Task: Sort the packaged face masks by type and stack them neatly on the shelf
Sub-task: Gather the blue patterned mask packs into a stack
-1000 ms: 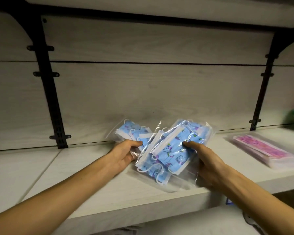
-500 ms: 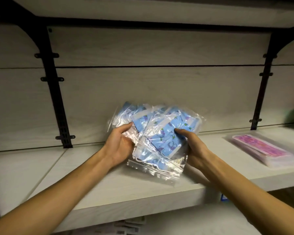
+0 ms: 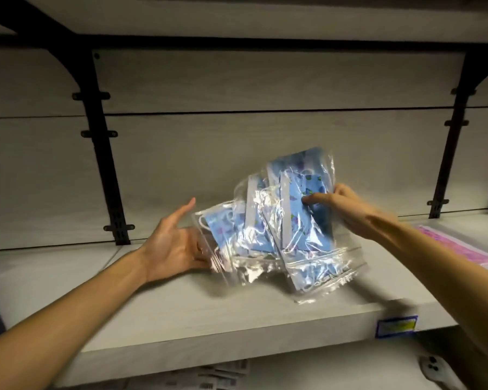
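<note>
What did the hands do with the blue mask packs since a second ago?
The left hand let go and opened, its fingers now straight beside the blue mask packets. The right hand kept its pinch and swung the bunch up to the right, fanned out, lower corners near the shelf. The pink mask packets stayed on the right.

I see my right hand point(image 3: 347, 205) pinching a fanned bundle of blue mask packets point(image 3: 282, 229) above the shelf point(image 3: 181, 311). My left hand point(image 3: 175, 243) touches the bundle's lower edge, thumb extended. Pink mask packets point(image 3: 459, 249) lie far right.
</note>
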Demonstrator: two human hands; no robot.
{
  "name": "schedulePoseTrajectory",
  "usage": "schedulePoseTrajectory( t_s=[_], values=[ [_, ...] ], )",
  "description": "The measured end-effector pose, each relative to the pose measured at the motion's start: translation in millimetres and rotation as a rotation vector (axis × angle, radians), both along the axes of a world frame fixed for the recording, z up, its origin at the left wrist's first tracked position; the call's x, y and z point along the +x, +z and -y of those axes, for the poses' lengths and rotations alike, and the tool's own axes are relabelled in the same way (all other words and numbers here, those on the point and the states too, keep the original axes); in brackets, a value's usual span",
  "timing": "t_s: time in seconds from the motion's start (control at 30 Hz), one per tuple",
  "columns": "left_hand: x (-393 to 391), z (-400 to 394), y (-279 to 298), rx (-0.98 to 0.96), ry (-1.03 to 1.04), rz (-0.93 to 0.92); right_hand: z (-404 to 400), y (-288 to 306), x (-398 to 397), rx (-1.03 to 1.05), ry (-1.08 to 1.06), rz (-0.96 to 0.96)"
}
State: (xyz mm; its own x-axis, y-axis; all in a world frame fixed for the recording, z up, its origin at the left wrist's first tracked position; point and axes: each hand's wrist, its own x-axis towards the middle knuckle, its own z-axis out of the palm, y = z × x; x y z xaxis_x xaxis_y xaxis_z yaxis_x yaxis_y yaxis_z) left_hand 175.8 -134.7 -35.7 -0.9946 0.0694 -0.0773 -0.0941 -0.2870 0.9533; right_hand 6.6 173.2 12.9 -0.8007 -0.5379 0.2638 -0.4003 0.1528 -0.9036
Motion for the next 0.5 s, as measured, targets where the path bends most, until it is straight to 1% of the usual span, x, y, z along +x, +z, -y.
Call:
schedulePoseTrajectory(
  t_s=[0.1,0.17,0.23,0.43,0.5],
  values=[
    [0,-2,10,-0.176,-0.128,0.006,4,11,0,0.084,0.059,-0.105],
    [-2,-4,18,-0.319,-0.160,-0.020,6,16,0,0.129,0.095,-0.149],
    [-6,-8,22,-0.389,-0.152,-0.024,6,19,-2,0.155,0.125,-0.178],
    [-28,-26,24,-0.238,0.010,-0.177,11,21,-3,0.193,0.129,-0.240],
    [-31,-30,23,-0.306,0.101,-0.197,14,19,-3,0.172,0.126,-0.228]
  ],
)
